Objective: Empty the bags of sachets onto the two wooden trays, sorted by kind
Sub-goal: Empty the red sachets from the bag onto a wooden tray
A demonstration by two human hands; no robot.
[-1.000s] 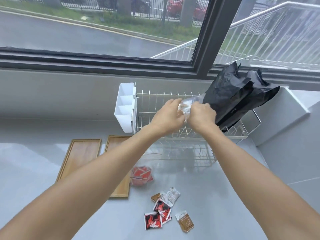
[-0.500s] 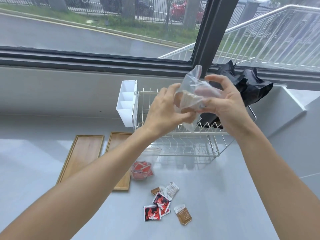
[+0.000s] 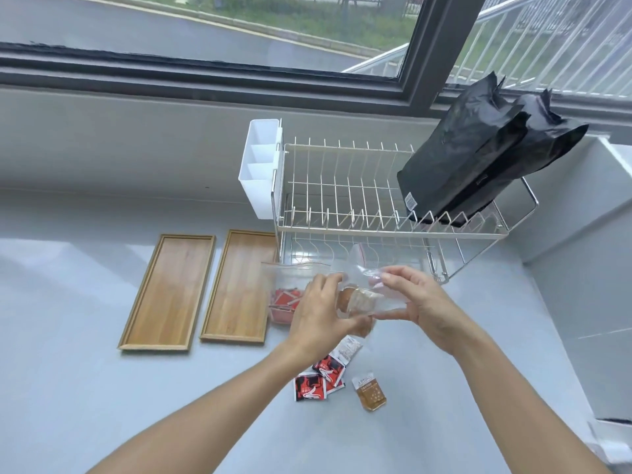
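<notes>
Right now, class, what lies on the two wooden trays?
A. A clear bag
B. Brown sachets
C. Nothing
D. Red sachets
C: both wooden trays show bare wood, while the loose sachets lie on the counter nearer the person.

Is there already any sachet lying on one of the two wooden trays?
No, both wooden trays are bare; the loose sachets lie on the counter nearer the person.

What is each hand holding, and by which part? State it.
Both hold one clear bag of brown sachets: left hand at its filled end, right hand near its open end.
</notes>
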